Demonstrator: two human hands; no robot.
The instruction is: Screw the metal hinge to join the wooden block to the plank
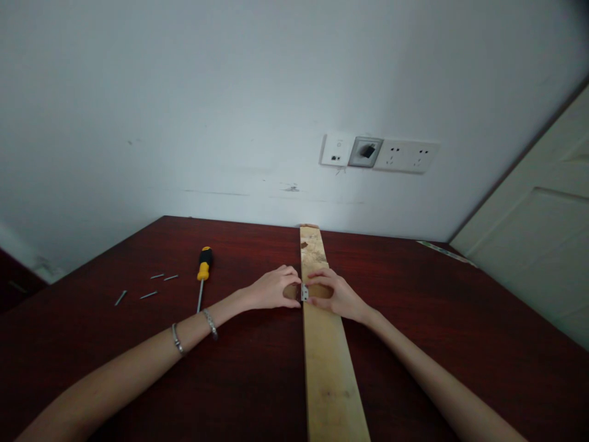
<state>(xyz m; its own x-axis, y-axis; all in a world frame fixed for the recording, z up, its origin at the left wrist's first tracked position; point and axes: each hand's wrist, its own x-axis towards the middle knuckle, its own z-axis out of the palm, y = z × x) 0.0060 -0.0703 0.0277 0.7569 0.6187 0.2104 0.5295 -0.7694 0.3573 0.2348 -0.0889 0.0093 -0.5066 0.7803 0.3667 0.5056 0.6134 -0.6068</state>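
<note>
A long, pale wooden plank [327,368] lies on the dark red tabletop, its far end close to the wall. On the plank's left edge sits a small silver metal hinge [304,293]. My left hand [275,290] grips the hinge from the left, thumb and fingers curved around its side. From the right, my right hand [343,296] reaches over the plank and pinches the same hinge between thumb and fingers. The fingertips hide part of the hinge.
A yellow and black screwdriver [204,265] lies left of my left hand. Further left are several loose screws [148,295]. Behind the table [257,380] rises a white wall with a row of sockets [405,156]. A pale panelled door [543,215] stands at the right.
</note>
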